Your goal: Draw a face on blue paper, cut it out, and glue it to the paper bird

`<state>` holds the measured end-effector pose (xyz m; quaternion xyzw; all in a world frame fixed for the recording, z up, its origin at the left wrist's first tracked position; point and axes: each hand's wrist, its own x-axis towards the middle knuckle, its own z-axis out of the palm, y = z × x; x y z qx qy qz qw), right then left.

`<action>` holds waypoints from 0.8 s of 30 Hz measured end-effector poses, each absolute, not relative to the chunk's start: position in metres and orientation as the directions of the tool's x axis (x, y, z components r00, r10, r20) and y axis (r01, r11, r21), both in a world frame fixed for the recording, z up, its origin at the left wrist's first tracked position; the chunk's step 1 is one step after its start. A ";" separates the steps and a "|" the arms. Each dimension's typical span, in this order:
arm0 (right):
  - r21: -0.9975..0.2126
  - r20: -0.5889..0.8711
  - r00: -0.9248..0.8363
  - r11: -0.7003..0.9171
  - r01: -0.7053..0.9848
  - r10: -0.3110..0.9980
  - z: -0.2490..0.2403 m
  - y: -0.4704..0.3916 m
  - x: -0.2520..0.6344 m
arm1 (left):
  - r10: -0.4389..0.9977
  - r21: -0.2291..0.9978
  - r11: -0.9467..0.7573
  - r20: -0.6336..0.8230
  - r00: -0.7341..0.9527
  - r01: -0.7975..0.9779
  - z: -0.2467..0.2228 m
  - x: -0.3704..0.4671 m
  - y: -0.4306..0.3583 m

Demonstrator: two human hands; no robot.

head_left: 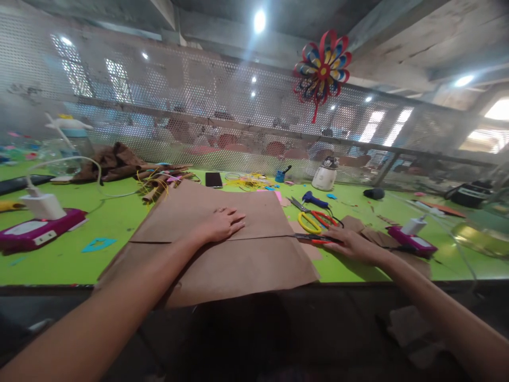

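Note:
Brown paper lies on the green table, its near edge hanging over the table's front. A dark crease or slit line runs across it from side to side. My left hand rests on the paper near its middle, fingers spread and holding nothing. At the paper's right edge my right hand is closed round red-handled scissors, whose blades reach to the right end of the line. Just beyond them lie yellow-handled scissors and a blue glue gun.
Purple power strips with white plugs lie left and right. Rolled brown paper, a black phone, yellow strings and a white bottle stand or lie toward the back. Brown scraps are beyond my right hand.

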<state>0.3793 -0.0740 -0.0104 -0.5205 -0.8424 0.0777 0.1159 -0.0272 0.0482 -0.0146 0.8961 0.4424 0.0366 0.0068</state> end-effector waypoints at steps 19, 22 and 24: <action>-0.249 0.104 -0.439 0.451 0.857 0.892 -0.005 -0.074 0.363 | 0.790 0.048 -0.612 0.084 0.607 0.790 -0.018 -0.028 0.049; -0.250 0.100 -0.436 0.446 0.859 0.895 -0.005 -0.078 0.366 | 0.787 0.063 -0.616 0.088 0.611 0.785 -0.018 -0.028 0.049; -0.251 0.101 -0.428 0.439 0.863 0.898 -0.005 -0.079 0.367 | 0.784 0.071 -0.620 0.088 0.614 0.782 -0.017 -0.028 0.048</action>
